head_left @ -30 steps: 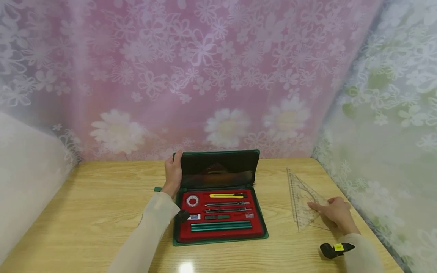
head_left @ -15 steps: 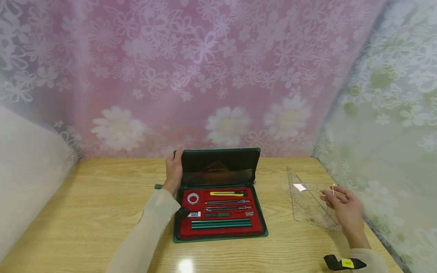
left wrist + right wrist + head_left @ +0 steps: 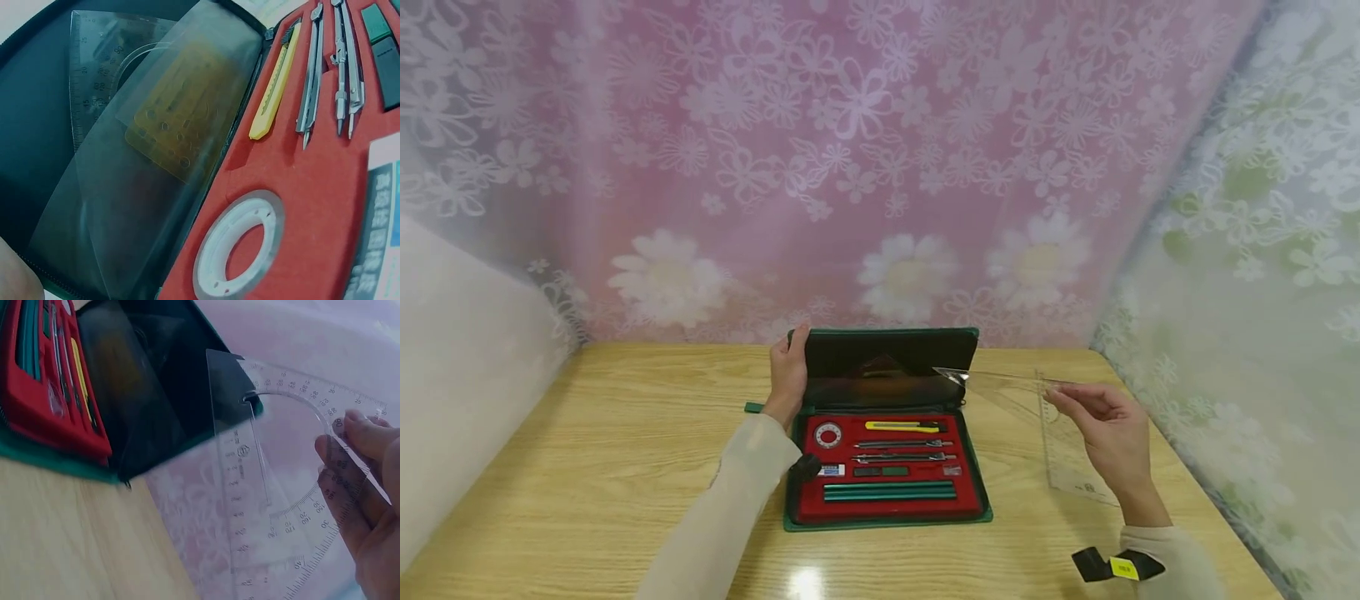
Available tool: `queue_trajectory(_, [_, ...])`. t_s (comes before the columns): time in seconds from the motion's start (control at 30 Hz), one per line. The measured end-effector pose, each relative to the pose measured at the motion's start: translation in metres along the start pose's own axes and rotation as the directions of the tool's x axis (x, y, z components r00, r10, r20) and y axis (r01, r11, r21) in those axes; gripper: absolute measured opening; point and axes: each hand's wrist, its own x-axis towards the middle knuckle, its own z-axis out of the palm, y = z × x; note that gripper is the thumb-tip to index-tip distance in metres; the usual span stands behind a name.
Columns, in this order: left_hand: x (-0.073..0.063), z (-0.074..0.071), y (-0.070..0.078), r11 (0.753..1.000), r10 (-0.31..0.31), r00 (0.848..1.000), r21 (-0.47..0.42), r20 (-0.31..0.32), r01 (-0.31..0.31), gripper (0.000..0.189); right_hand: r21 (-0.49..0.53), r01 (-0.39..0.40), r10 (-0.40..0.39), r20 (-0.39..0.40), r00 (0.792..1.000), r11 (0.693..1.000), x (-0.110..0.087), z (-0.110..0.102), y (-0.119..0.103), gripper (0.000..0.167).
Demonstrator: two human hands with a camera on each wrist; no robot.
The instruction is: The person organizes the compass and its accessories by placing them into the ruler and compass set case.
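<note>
My left hand grips the left edge of the raised lid of a green zip case. A clear set square with a protractor arc is pinched between the thumb and fingers of my right hand. Its pointed tip overlaps the lid's right end in the head view; whether they touch I cannot tell. Flat on the table lies a second clear set square, under the right hand. Behind the lid's clear pocket show an amber template and a clear, scale-marked piece.
The case's red tray holds a yellow cutter, compasses, a white ring, an eraser, a sharpener and green pencils. Floral curtains stand behind the wooden table.
My right hand has picked up one set square from the table and carried it leftward towards the lid. The other stays on the table. My left hand keeps its hold on the lid.
</note>
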Motion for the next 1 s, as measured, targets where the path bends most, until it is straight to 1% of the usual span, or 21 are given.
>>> queue_trajectory(0.1, [0.005,0.001,-0.011,1.0,-0.011,1.0,0.003,0.007,0.011,0.052,-0.08,0.047,-0.046,0.015,0.999,0.996,0.007,0.015,-0.002,0.018])
queue_trajectory(0.2, [0.011,0.001,-0.025,1.0,-0.018,1.0,-0.007,0.004,0.018,0.052,-0.118,0.086,-0.083,0.028,0.996,0.989,0.015,0.028,-0.006,0.017])
queue_trajectory(0.3, [0.013,0.003,-0.03,1.0,-0.008,1.0,-0.02,-0.009,0.008,0.054,-0.142,0.106,-0.1,0.046,0.994,0.984,0.023,0.043,-0.015,0.016])
queue_trajectory(0.37, [0.013,0.004,-0.033,1.0,0.003,1.0,-0.028,-0.017,-0.003,0.055,-0.172,0.1,-0.092,0.054,0.994,0.98,0.028,0.051,-0.016,0.015])
queue_trajectory(0.47, [0.011,0.005,-0.034,0.999,0.021,1.0,-0.023,-0.02,-0.022,0.055,-0.272,0.094,-0.078,0.069,0.995,0.958,0.035,0.063,-0.012,0.013])
queue_trajectory(0.53, [0.011,0.004,-0.034,0.999,0.029,0.999,-0.015,-0.02,-0.029,0.055,-0.335,0.124,-0.098,0.093,0.991,0.934,0.04,0.072,-0.008,0.014])
queue_trajectory(0.57, [0.011,0.004,-0.034,0.999,0.03,0.999,-0.014,-0.024,-0.03,0.055,-0.375,0.163,-0.128,0.116,0.985,0.913,0.043,0.077,-0.008,0.015])
queue_trajectory(0.6, [0.011,0.004,-0.034,0.999,0.03,0.999,-0.013,-0.026,-0.031,0.055,-0.419,0.211,-0.167,0.14,0.976,0.883,0.046,0.083,-0.007,0.016])
queue_trajectory(0.63, [0.011,0.004,-0.034,0.999,0.032,0.999,-0.018,-0.025,-0.032,0.055,-0.448,0.262,-0.206,0.169,0.964,0.855,0.049,0.088,-0.008,0.017])
queue_trajectory(0.7, [0.011,0.002,-0.033,1.0,0.018,1.0,-0.025,-0.014,-0.018,0.054,-0.475,0.354,-0.282,0.219,0.934,0.806,0.056,0.1,-0.009,0.019])
queue_trajectory(0.77, [0.006,0.003,-0.024,1.0,0.01,1.0,-0.021,0.005,-0.009,0.053,-0.484,0.432,-0.345,0.262,0.901,0.761,0.063,0.112,-0.009,0.021])
queue_trajectory(0.8, [0.005,0.002,-0.023,1.0,0.009,1.0,-0.027,0.015,-0.009,0.053,-0.476,0.446,-0.355,0.273,0.894,0.758,0.065,0.118,-0.008,0.021])
queue_trajectory(0.83, [0.005,0.003,-0.023,1.0,0.011,1.0,-0.028,0.019,-0.01,0.053,-0.456,0.446,-0.35,0.283,0.893,0.77,0.067,0.123,-0.008,0.022])
queue_trajectory(0.87, [0.005,0.003,-0.024,1.0,0.009,1.0,-0.03,0.02,-0.009,0.053,-0.428,0.446,-0.346,0.293,0.891,0.786,0.068,0.128,-0.007,0.022])
queue_trajectory(0.93, [0.005,0.006,-0.026,0.999,0.021,1.0,-0.028,0.007,-0.021,0.053,-0.373,0.42,-0.312,0.316,0.896,0.827,0.068,0.136,-0.004,0.022])
queue_trajectory(1.0, [0.009,0.007,-0.037,0.999,0.031,0.999,-0.04,-0.011,-0.032,0.055,-0.32,0.368,-0.258,0.336,0.906,0.873,0.067,0.144,0.001,0.022])
